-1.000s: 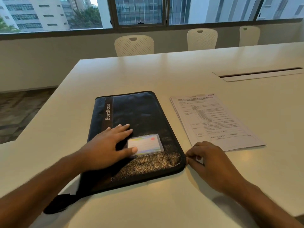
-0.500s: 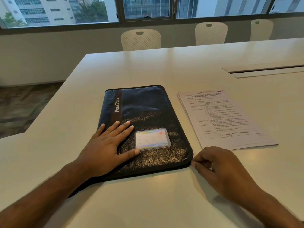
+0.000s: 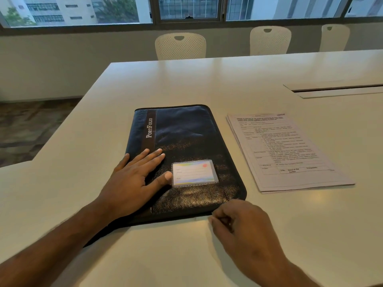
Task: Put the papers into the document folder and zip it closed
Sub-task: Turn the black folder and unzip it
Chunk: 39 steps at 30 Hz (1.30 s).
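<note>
Folder unmoved; right hand slid left along its near edge.

An office meeting room: a long white conference table, matching perforated chairs, windows facing high-rises.

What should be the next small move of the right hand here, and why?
Probably pull the zipper along the near edge: the black leather folder lies shut, the printed white papers wait outside it, the left hand presses it flat, and the right hand pinches at its near corner.
</note>
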{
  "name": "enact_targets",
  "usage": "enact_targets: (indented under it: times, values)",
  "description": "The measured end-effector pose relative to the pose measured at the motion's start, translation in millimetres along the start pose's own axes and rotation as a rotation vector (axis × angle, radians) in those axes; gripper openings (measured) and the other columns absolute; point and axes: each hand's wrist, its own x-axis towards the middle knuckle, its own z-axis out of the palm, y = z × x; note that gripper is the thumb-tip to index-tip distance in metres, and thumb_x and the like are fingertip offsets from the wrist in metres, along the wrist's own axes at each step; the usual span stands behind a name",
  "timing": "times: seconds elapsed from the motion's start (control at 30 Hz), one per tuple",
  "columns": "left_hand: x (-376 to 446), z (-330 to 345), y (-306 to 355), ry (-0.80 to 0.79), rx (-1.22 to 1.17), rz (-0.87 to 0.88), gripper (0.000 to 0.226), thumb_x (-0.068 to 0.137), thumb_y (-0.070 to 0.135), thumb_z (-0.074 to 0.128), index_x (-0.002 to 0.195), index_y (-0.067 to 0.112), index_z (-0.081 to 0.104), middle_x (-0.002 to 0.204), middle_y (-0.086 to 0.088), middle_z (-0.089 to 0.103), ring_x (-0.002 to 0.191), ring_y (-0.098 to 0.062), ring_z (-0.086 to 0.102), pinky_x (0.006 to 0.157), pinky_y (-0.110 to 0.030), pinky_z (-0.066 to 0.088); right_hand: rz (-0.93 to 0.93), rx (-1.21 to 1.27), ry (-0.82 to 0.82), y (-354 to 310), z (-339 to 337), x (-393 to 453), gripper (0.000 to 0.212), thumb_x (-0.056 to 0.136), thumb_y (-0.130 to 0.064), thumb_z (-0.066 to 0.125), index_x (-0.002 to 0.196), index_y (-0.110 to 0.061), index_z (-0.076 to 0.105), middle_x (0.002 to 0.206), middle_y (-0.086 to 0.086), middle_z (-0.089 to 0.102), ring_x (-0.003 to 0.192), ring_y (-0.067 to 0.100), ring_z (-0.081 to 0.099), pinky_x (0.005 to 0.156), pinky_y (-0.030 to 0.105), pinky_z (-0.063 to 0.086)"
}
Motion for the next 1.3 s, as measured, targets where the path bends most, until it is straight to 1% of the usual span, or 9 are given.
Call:
enact_targets:
  times: [0.2, 0.37, 0.5, 0.57, 0.63, 0.77, 0.97, 1.13, 1.3]
  values:
    - [-0.6, 1.2, -4.6, 0.164, -0.332, -0.167, 0.062, 0.092, 0.065, 0.032, 0.144, 0.034, 0.043, 0.155, 0.015, 0.033, 0.146, -0.005, 0.014, 0.118, -0.038, 0.015, 0.017, 0.065, -0.012, -18.4, 13.6, 0.1, 0.016, 0.084, -0.038, 0.064, 0.081, -0.025, 0.072, 0.070, -0.013, 0.064, 0.065, 0.006, 0.057, 0.063, 0.024, 0.050]
    - [-1.6, -2.0, -8.6, 0.135, -0.530, -0.196, 0.052, 0.091, 0.061, 0.036, 0.138, 0.043, 0.044, 0.155, 0.015, 0.031, 0.147, -0.006, 0.012, 0.117, -0.039, 0.012, -0.019, 0.089, -0.071, -39.5, 28.6, 6.1, 0.019, 0.087, -0.039, 0.061, 0.084, -0.024, 0.072, 0.070, -0.014, 0.066, 0.065, 0.006, 0.058, 0.062, 0.022, 0.050]
    - [-3.2, -12.7, -29.9, -0.121, -0.342, -0.069, 0.089, 0.075, 0.073, 0.057, 0.150, 0.036, 0.028, 0.157, 0.024, 0.011, 0.146, 0.001, -0.005, 0.118, -0.037, 0.005, -0.044, 0.071, -0.089, -50.0, 36.6, 9.8, 0.022, 0.088, -0.039, 0.059, 0.086, -0.022, 0.073, 0.072, -0.011, 0.068, 0.066, 0.009, 0.059, 0.064, 0.026, 0.052]
    - [-8.4, -17.0, -43.4, -0.175, -0.223, 0.041, 0.093, 0.073, 0.078, 0.052, 0.151, 0.040, 0.020, 0.159, 0.025, 0.006, 0.145, 0.004, -0.009, 0.120, -0.037, 0.005, -0.038, 0.083, -0.087, -54.1, 40.5, 9.5, 0.022, 0.088, -0.039, 0.060, 0.085, -0.022, 0.074, 0.070, -0.011, 0.069, 0.065, 0.008, 0.059, 0.063, 0.025, 0.052]
    - [-14.4, -17.7, -50.8, -0.160, -0.149, 0.109, 0.091, 0.075, 0.081, 0.044, 0.152, 0.042, 0.016, 0.160, 0.026, 0.004, 0.144, 0.006, -0.011, 0.121, -0.037, 0.007, -0.029, 0.097, -0.087, -58.9, 44.9, 8.4, 0.022, 0.087, -0.040, 0.060, 0.085, -0.023, 0.074, 0.069, -0.011, 0.068, 0.063, 0.007, 0.060, 0.063, 0.025, 0.052]
    - [-18.4, -13.5, -47.3, -0.070, -0.036, 0.111, 0.087, 0.076, 0.086, 0.032, 0.151, 0.046, 0.016, 0.159, 0.027, 0.006, 0.145, 0.005, -0.007, 0.118, -0.035, 0.011, -0.021, 0.127, -0.089, -69.2, 54.5, 7.4, 0.023, 0.086, -0.042, 0.060, 0.083, -0.023, 0.073, 0.067, -0.012, 0.066, 0.063, 0.008, 0.059, 0.062, 0.026, 0.052]
    - [-20.8, -5.5, -32.7, 0.011, -0.057, 0.063, 0.084, 0.080, 0.080, 0.033, 0.152, 0.039, 0.022, 0.160, 0.020, 0.013, 0.148, -0.002, 0.000, 0.120, -0.036, 0.013, -0.025, 0.160, -0.112, -82.0, 65.5, 9.1, 0.023, 0.085, -0.039, 0.061, 0.080, -0.020, 0.073, 0.066, -0.009, 0.068, 0.063, 0.008, 0.059, 0.062, 0.027, 0.051]
    - [-16.8, -5.9, -31.6, -0.052, -0.045, 0.041, 0.086, 0.079, 0.081, 0.028, 0.153, 0.038, 0.017, 0.162, 0.017, 0.009, 0.148, -0.006, -0.001, 0.121, -0.042, 0.012, -0.042, 0.178, -0.131, -90.5, 72.1, 9.6, 0.024, 0.085, -0.038, 0.059, 0.080, -0.018, 0.072, 0.067, -0.007, 0.068, 0.064, 0.012, 0.059, 0.064, 0.033, 0.051]
    - [-12.4, -5.9, -35.0, -0.065, 0.043, 0.053, 0.088, 0.078, 0.084, 0.023, 0.153, 0.040, 0.016, 0.162, 0.017, 0.011, 0.148, -0.009, 0.003, 0.119, -0.041, 0.014, -0.038, 0.237, -0.128, -93.6, 75.6, 10.0, 0.019, 0.084, -0.031, 0.062, 0.080, -0.016, 0.073, 0.066, -0.006, 0.070, 0.062, 0.013, 0.060, 0.063, 0.034, 0.052]
